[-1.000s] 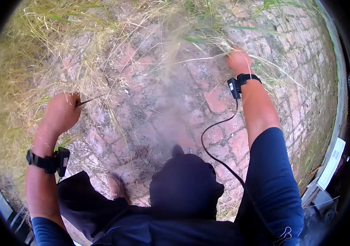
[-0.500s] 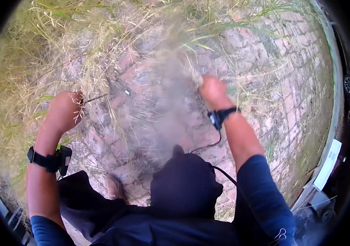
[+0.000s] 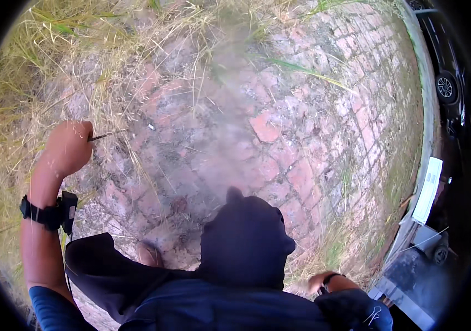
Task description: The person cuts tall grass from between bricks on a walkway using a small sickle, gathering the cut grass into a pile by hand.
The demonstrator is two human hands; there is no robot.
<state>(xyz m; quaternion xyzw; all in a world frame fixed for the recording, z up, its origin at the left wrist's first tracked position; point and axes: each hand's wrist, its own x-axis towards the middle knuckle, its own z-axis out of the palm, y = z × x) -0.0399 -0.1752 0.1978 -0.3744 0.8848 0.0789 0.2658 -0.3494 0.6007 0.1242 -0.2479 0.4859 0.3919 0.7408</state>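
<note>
My left hand [image 3: 70, 148] is closed round a thin dark rod [image 3: 100, 137], whose short end sticks out to the right over dry grass. The rest of the rod is hidden in the fist. Low on the right, my right hand [image 3: 317, 283] is beside my knee, close to pale dry grass [image 3: 300, 286] at ground level. Its fingers are small and blurred, so I cannot make out whether they hold anything. Tall yellow-green grass [image 3: 20, 105] grows at the left and along the far side, over worn reddish paving [image 3: 265, 128].
My bent knee in black cloth [image 3: 243, 243] rises in the middle, with a brown shoe [image 3: 150, 255] left of it. A small white bit [image 3: 151, 127] lies on the paving. A kerb [image 3: 427, 105] runs along the right, beyond it a dark vehicle [image 3: 439, 49] and a white panel [image 3: 427, 190].
My right hand has swung from the upper middle, where it gripped dry grass, down to the lower right. My left hand has shifted slightly left, still closed on the rod.
</note>
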